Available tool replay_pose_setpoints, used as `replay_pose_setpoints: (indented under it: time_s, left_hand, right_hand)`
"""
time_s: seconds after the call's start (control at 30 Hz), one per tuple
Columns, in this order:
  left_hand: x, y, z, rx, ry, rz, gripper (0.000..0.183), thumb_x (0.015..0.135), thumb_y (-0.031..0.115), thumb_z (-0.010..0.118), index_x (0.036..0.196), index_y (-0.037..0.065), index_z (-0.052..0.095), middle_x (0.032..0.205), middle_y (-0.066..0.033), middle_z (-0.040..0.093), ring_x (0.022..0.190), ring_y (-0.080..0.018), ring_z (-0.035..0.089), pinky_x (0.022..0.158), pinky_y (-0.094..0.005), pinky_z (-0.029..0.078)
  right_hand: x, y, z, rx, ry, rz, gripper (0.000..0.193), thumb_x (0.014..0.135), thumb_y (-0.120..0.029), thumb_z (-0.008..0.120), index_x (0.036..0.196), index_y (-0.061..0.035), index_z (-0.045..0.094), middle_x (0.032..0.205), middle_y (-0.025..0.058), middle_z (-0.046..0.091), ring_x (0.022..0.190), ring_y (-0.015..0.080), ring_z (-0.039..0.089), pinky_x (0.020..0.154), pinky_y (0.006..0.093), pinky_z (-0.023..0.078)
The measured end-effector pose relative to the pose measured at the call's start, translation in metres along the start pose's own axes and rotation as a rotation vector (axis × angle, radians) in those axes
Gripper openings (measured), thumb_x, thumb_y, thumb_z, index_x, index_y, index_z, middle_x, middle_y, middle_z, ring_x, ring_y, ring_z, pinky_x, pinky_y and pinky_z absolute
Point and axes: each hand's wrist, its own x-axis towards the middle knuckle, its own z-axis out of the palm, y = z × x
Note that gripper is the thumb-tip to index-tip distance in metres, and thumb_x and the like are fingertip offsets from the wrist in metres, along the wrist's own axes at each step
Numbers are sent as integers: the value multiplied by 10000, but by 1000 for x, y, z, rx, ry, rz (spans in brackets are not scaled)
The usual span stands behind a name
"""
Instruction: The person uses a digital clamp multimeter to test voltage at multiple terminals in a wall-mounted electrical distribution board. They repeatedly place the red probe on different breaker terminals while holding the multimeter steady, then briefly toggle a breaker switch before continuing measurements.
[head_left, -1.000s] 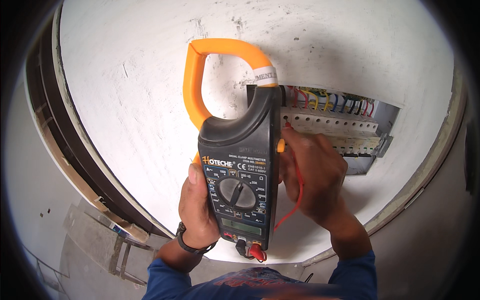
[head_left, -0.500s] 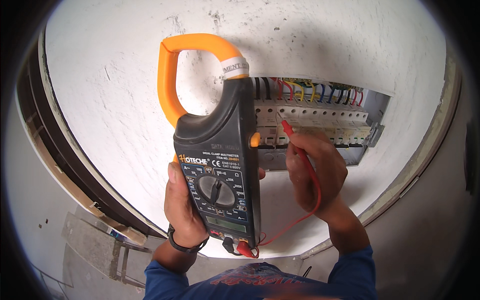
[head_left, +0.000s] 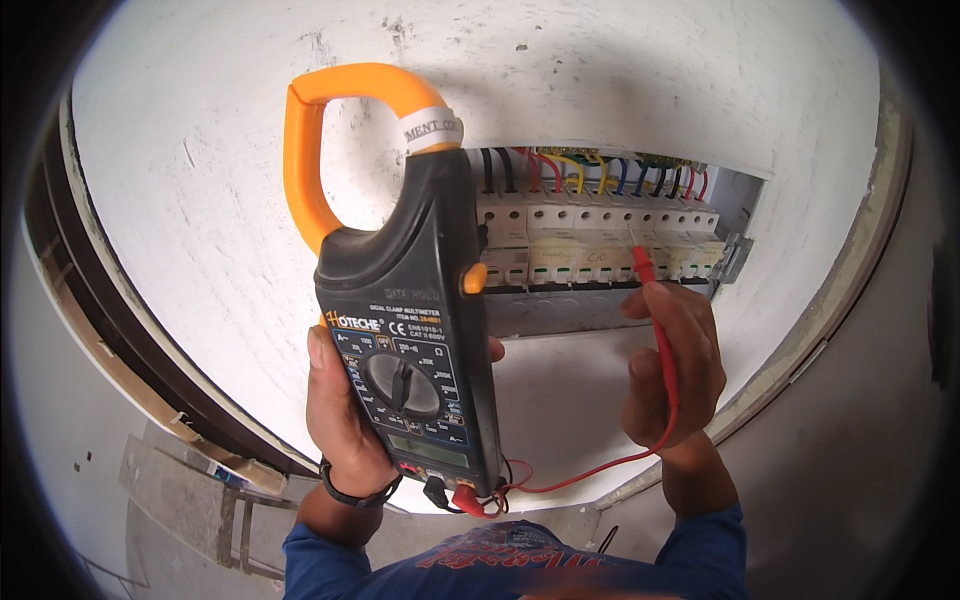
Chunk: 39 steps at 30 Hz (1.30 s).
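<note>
My left hand (head_left: 345, 425) is wrapped round a black digital clamp meter (head_left: 415, 235) with an orange jaw, held upright. Black and red plugs sit in its lower end. Between the fingers of my right hand (head_left: 690, 355) is a red test probe (head_left: 665, 350), its lead looping back to the meter. The probe's thin tip points at the right half of a row of white circuit breakers (head_left: 560, 240), close to their screw holes. Whether it touches metal I cannot tell. The meter hides the row's left end; most left fingers are behind the meter.
Red, yellow, blue and black wires (head_left: 600, 180) enter the breakers from above. The recessed metal box (head_left: 740, 200) is set in a marked white wall (head_left: 640, 60), with a hinge-like bracket (head_left: 738, 258) on its right. A rough grey bench (head_left: 180, 490) stands low at left.
My right hand has carried the red probe rightward along the breaker row, and its tip now sits farther right. The meter and box appear shifted slightly left in view.
</note>
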Motion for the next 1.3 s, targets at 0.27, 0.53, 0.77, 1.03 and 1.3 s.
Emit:
replay_pose_setpoints:
  time_s: [0.27,0.53,0.77,1.03,1.3]
  left_hand:
    - [-17,4,7,-18,16,-120,1055,1008,833,110,1349,-33,608,1007,-292,731,756,-264,758,645,-328,654]
    - [-16,-5,14,6,-25,-114,1012,1034,799,134,1370,-41,587,1017,-291,721,854,-288,760,676,-349,660]
    - [-17,-3,24,43,35,-154,989,1037,795,140,1338,-25,605,1000,-280,725,780,-264,745,641,-337,641]
    - [-13,-5,28,166,5,-122,963,1044,784,161,1331,-19,608,985,-287,729,734,-255,744,626,-333,639]
    - [-8,-13,33,106,63,-115,966,1041,793,172,1365,-17,588,1007,-278,733,758,-263,756,644,-334,652]
  right_hand:
    - [12,8,18,-81,-37,-76,416,927,-89,744,1312,38,647,1102,181,746,965,371,698,843,450,578]
    - [15,14,31,-77,-24,-75,454,866,-75,775,1292,28,656,1074,182,745,952,357,701,813,447,585]
    - [17,19,33,-61,7,-85,434,901,-103,760,1301,25,651,1032,167,748,906,336,690,768,429,578]
    - [19,21,35,-75,21,-99,445,898,-117,756,1304,32,648,966,154,732,854,320,667,723,410,559]
    - [18,21,36,-119,11,-93,448,875,-125,770,1281,31,664,936,133,717,852,298,656,711,395,551]
